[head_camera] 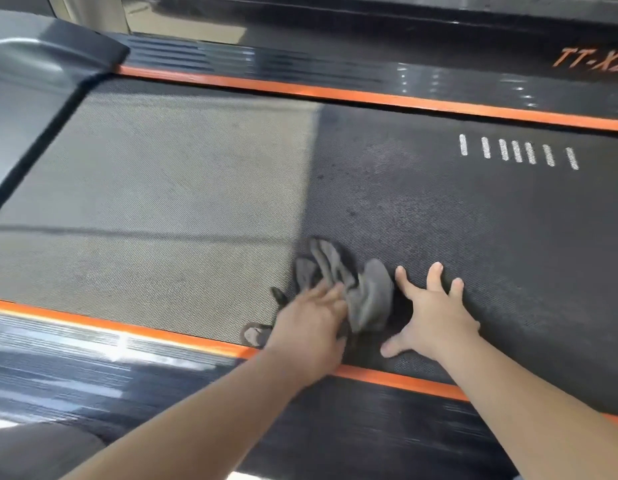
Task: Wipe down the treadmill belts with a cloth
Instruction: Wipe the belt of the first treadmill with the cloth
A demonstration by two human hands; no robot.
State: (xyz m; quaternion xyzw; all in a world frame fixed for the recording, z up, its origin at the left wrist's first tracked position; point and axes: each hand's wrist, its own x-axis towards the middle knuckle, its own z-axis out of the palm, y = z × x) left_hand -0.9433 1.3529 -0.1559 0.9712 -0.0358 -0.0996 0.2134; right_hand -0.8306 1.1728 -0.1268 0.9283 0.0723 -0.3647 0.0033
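Grey cloth is bunched on the textured treadmill belt, lower centre of frame, near the orange side strip. Left hand is laid flat on the cloth, fingers extended, not closed around it. Right hand is spread open, palm pressed on the belt just right of the cloth, nothing held. White stripe marks are seen upper right.
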